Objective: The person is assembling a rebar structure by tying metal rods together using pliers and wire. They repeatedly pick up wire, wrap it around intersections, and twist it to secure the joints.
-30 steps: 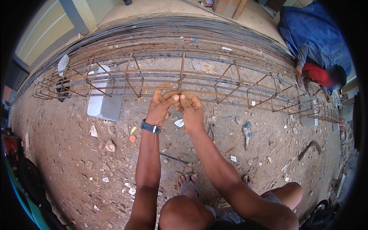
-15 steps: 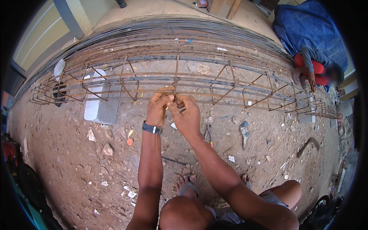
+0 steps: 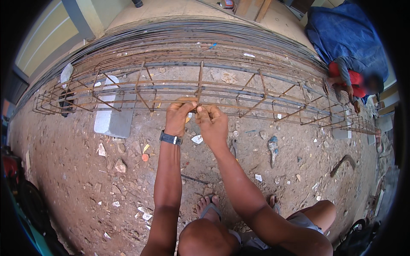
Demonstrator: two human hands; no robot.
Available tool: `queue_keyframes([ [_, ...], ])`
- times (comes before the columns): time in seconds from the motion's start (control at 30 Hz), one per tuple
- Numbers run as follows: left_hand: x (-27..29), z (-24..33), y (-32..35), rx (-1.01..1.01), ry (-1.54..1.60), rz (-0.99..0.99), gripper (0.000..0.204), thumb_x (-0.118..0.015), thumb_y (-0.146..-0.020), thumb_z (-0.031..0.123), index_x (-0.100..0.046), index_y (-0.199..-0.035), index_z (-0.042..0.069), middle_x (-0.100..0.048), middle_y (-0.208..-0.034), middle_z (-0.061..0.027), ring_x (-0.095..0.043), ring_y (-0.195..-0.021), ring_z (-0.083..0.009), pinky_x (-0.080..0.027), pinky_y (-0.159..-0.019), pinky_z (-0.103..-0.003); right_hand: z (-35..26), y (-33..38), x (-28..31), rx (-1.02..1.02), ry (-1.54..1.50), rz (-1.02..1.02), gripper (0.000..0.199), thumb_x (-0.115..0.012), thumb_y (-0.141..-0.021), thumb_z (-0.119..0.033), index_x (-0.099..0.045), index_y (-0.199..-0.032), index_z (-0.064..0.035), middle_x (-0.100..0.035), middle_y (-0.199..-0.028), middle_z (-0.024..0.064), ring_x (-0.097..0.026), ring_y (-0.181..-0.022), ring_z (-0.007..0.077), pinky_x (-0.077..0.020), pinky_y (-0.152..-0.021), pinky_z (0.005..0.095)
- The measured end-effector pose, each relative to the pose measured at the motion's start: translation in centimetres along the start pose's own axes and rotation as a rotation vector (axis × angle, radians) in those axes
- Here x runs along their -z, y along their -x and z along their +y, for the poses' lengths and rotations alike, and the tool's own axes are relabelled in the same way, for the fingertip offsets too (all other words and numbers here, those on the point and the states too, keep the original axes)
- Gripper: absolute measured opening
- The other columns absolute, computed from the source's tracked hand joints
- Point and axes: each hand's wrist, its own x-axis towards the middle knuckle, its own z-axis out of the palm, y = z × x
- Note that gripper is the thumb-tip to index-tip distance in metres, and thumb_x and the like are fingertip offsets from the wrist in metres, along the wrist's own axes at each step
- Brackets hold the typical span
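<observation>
A long cage of rusty steel reinforcing bars (image 3: 252, 89), with square stirrups along it, runs crosswise in front of me. My left hand (image 3: 179, 117), wearing a dark wristband (image 3: 170, 138), is closed with its fingers curled at the cage's near bar, beside a stirrup (image 3: 200, 79). Just right of that joint, my right hand (image 3: 213, 123) is closed in a pinch, thumb against the fingers. The two hands are close together, fingertips at the joint. Whatever is pinched there is too small to make out. Pliers (image 3: 233, 150) lie on the ground, partly hidden by my right forearm.
Pale blocks (image 3: 113, 121) stand under the cage. Loose bars (image 3: 179, 32) lie behind it. At far right a person in red (image 3: 352, 79) crouches near a blue tarp (image 3: 341, 32). Rubble, a paint-smeared brush-like tool (image 3: 273, 150) and a curved piece (image 3: 343, 164) lie on the dirt.
My right hand has turned slightly, its fingers more gathered, and drawn a little apart from the left. The pliers are more covered by my forearm. The other person's hands have shifted right.
</observation>
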Motion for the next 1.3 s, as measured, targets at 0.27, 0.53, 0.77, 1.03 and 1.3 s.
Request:
queue_keyframes([
  [0.27, 0.0, -0.4, -0.4, -0.023, -0.042, 0.039, 0.011, -0.064, -0.087, 0.003, -0.070, -0.095, -0.002, -0.070, -0.088, -0.0068, -0.064, -0.079, -0.0135, -0.052, -0.072, -0.029, 0.9, -0.6, 0.3, -0.276, -0.330, -0.075, 0.017, -0.067, -0.097, -0.019, -0.065, -0.092, -0.0031, -0.066, -0.075, 0.0032, -0.062, -0.062, 0.0109, -0.0524, -0.059, 0.0262],
  [0.53, -0.1, -0.4, -0.4, -0.047, 0.039, -0.020, 0.015, -0.070, -0.090, 0.010, -0.069, -0.099, -0.002, -0.070, -0.091, -0.0067, -0.064, -0.078, -0.0129, -0.053, -0.069, -0.027, 2.2, -2.3, 2.1, -0.681, -0.820, -0.257, 0.016, -0.067, -0.096, -0.022, -0.065, -0.093, -0.0064, -0.068, -0.078, 0.0027, -0.064, -0.062, 0.0098, -0.0581, -0.056, 0.0256],
  [0.77, -0.4, -0.1, 0.0, 0.011, 0.030, 0.018, 0.017, -0.071, -0.092, 0.012, -0.068, -0.099, -0.003, -0.069, -0.091, -0.0086, -0.065, -0.078, -0.0148, -0.054, -0.072, -0.029, 2.0, -0.3, 0.7, -0.373, -0.539, -0.091, 0.013, -0.064, -0.098, -0.021, -0.062, -0.099, -0.0072, -0.067, -0.079, 0.0021, -0.063, -0.061, 0.0102, -0.0543, -0.053, 0.0252],
  [1.03, -0.2, -1.0, -0.2, -0.041, -0.040, 0.035, 0.016, -0.069, -0.093, 0.011, -0.068, -0.100, -0.004, -0.070, -0.091, -0.0100, -0.067, -0.080, -0.0168, -0.055, -0.074, -0.032, 3.4, 0.9, 0.4, 0.487, 0.296, 0.182, 0.018, -0.063, -0.094, -0.009, -0.063, -0.111, -0.0043, -0.064, -0.094, 0.0107, -0.065, -0.081, 0.0244, -0.0529, -0.064, 0.0365],
  [1.3, -0.6, -1.6, -0.2, -0.094, 0.019, 0.053, 0.018, -0.071, -0.092, 0.012, -0.071, -0.097, -0.005, -0.070, -0.085, -0.0067, -0.062, -0.072, -0.0104, -0.050, -0.067, -0.024, 0.6, 1.3, 0.7, 0.721, 0.635, 0.213, 0.010, -0.073, -0.086, -0.011, -0.072, -0.093, -0.0041, -0.063, -0.088, 0.0115, -0.062, -0.079, 0.0309, -0.0499, -0.068, 0.0394],
])
